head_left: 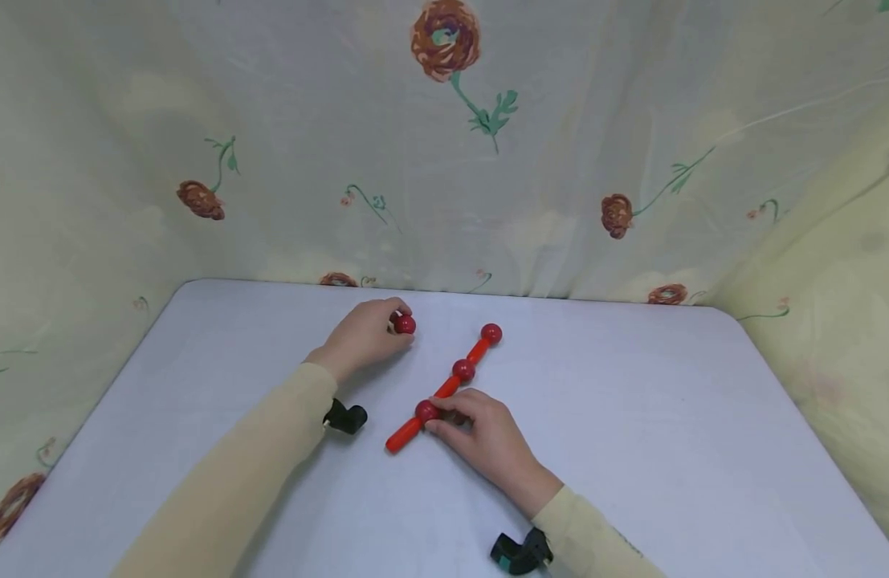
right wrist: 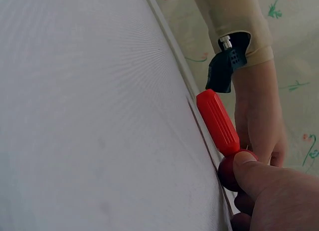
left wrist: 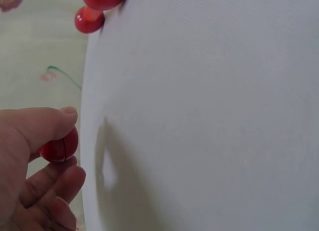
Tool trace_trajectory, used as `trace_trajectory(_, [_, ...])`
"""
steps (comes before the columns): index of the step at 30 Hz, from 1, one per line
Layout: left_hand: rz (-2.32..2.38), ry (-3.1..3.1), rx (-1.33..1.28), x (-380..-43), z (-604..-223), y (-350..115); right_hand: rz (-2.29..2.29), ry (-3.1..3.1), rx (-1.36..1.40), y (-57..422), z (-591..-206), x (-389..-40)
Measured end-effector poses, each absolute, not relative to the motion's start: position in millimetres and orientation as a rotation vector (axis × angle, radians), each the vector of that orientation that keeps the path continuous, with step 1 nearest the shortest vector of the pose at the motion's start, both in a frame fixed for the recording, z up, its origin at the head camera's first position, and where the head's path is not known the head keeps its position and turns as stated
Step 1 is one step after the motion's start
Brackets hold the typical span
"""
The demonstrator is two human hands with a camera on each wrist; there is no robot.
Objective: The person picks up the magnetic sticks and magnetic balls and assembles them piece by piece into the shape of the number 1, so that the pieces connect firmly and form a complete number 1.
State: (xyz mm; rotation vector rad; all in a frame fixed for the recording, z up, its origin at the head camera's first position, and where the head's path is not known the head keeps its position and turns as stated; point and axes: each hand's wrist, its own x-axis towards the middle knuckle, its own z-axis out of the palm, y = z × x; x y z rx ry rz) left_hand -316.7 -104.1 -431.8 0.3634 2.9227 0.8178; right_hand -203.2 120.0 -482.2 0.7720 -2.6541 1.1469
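Note:
My left hand point(head_left: 364, 335) pinches a loose red ball point(head_left: 405, 324) between thumb and fingers, left of the chain's far end. A dark seam line runs across this ball point(left wrist: 62, 147) in the left wrist view. Red balls and orange-red rods form a straight chain running diagonally over the table. With thumb and fingertips my right hand point(head_left: 491, 441) grips the nearest chain ball point(head_left: 426, 411). A ridged rod point(head_left: 404, 436) sticks out from that ball toward the near left. Farther along sit a middle ball point(head_left: 463, 369) and an end ball point(head_left: 491, 333), with rods between.
The white table point(head_left: 654, 433) has rounded far corners. Behind and beside it hangs a pale curtain point(head_left: 292, 112) with printed flowers. Black camera mounts sit on the left wrist point(head_left: 345, 417) and right wrist point(head_left: 519, 552).

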Motion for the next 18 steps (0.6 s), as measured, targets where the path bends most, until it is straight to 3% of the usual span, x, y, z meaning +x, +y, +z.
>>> trace_trajectory(9, [1.023,2.884,0.308,-295,-432,-125,1.180,-2.657,0.774,122,-483,-204])
trace_trajectory(18, [1.268,2.852,0.234,-240,-441,-147,1.197,-2.649,0.777,121,-483,-204])
